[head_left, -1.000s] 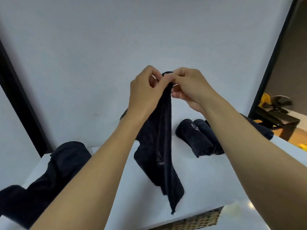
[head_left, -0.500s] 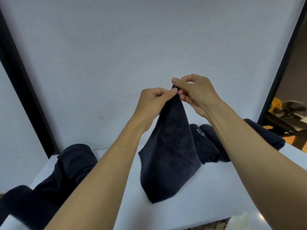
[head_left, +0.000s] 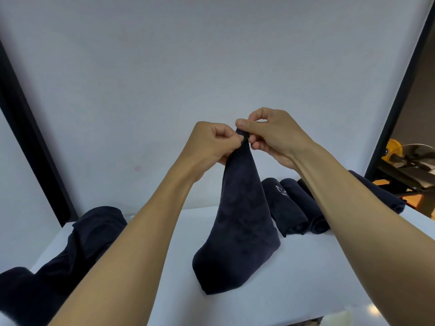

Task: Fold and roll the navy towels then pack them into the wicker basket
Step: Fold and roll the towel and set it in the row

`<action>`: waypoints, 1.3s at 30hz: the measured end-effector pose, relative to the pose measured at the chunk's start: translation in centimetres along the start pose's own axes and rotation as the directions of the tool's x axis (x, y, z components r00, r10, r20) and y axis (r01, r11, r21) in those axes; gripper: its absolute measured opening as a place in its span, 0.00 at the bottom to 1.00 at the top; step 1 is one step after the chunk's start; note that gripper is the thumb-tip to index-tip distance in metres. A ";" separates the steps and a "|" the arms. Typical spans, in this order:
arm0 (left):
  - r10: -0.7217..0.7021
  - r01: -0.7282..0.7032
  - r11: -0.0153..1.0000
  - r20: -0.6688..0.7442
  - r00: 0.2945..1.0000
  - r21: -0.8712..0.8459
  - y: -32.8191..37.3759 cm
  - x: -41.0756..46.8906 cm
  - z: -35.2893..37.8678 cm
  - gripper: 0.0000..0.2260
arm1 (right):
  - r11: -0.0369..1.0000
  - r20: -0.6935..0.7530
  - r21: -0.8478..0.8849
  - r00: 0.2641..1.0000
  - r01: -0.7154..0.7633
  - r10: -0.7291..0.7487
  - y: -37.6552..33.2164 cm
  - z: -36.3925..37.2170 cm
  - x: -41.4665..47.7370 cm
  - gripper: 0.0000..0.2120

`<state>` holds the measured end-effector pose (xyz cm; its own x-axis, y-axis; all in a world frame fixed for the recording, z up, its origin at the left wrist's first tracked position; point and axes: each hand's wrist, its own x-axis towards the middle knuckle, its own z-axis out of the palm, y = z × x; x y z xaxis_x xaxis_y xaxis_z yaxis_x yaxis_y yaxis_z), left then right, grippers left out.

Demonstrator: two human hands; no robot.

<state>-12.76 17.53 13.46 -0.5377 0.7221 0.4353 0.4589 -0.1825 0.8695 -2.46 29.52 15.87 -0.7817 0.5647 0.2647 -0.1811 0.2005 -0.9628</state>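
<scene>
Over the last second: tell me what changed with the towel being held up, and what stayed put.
The held towel has spread from a narrow, twisted strip into a wider flat drape below the hands. The left hand and right hand still pinch its top together; nothing was let go. The rolled towels on the table and the loose pile at the left stayed put.

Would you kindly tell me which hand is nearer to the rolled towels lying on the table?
Right. The right hand pinches the top of the hanging towel, above and left of the rolled towels; the left hand pinches it from the other side, farther left.
</scene>
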 end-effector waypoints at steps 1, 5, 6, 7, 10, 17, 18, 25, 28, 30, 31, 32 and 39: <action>0.027 -0.026 0.997 -0.011 1.000 0.069 0.1 0.1 0.1 0.06 | 1.000 0.008 0.006 1.000 -0.007 0.007 0.2 -0.2 0.0 0.11; 0.072 -0.057 0.988 -0.097 0.993 0.144 0.5 0.6 -0.3 0.06 | 0.999 0.048 0.038 0.998 -0.029 0.027 0.4 -1.3 0.2 0.11; 0.068 -0.053 0.989 -0.105 0.992 0.138 0.5 0.8 -0.5 0.05 | 0.999 0.050 0.030 0.998 -0.029 0.028 0.4 -1.5 0.3 0.11; 0.063 -0.047 0.989 -0.110 0.992 0.138 0.5 1.1 -0.6 0.05 | 1.000 0.044 0.002 0.999 -0.025 0.025 0.3 -1.6 0.4 0.11; 0.060 -0.026 0.981 -0.173 0.983 0.192 0.1 1.8 -0.8 0.07 | 0.886 -0.034 -0.460 0.996 0.060 -0.085 0.3 -2.1 0.7 0.10; 0.111 -0.115 0.858 0.038 0.993 0.501 -0.6 1.9 -1.1 0.16 | 0.538 -0.136 -0.838 0.922 0.088 -0.362 0.9 -3.2 2.0 0.09; 0.074 -0.111 0.827 0.089 0.993 0.552 -0.5 2.0 -1.1 0.19 | 0.555 -0.132 -0.826 0.922 0.101 -0.364 1.1 -3.2 2.1 0.09; -0.060 0.109 0.639 -0.093 0.994 0.761 -6.0 2.5 -3.2 0.13 | 0.437 -0.175 -0.895 0.834 0.086 -0.523 1.1 -5.8 2.5 0.12; 0.006 0.113 0.869 -0.238 0.971 0.482 -5.2 2.4 -3.2 0.07 | 0.381 -0.290 -0.912 0.897 -0.153 -0.333 1.9 -7.7 2.7 0.14; 0.117 0.005 0.899 -0.251 0.961 0.439 -3.4 3.0 -2.3 0.08 | 0.319 -0.212 -0.937 0.957 -0.142 -0.196 2.3 -6.8 2.4 0.17; 0.180 -0.063 0.891 -0.223 0.958 0.449 -2.3 3.4 -1.7 0.09 | 0.385 -0.089 -0.923 0.980 -0.013 -0.179 2.4 -5.5 2.2 0.20; 0.235 -0.131 0.877 -0.176 0.956 0.463 -1.3 3.6 -0.9 0.11 | 0.522 0.048 -0.841 0.981 0.142 -0.190 2.2 -3.8 1.8 0.25; 0.146 -0.125 0.679 0.033 0.989 0.724 0.7 4.4 -3.1 0.06 | 0.714 0.097 -0.637 0.949 0.290 -0.299 0.5 -1.2 3.0 0.08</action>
<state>-16.99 18.56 16.69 -0.4410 0.7093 0.5498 0.8904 0.2691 0.3670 -4.16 32.32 16.24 -0.7455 0.3986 0.5341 0.0237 0.8168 -0.5765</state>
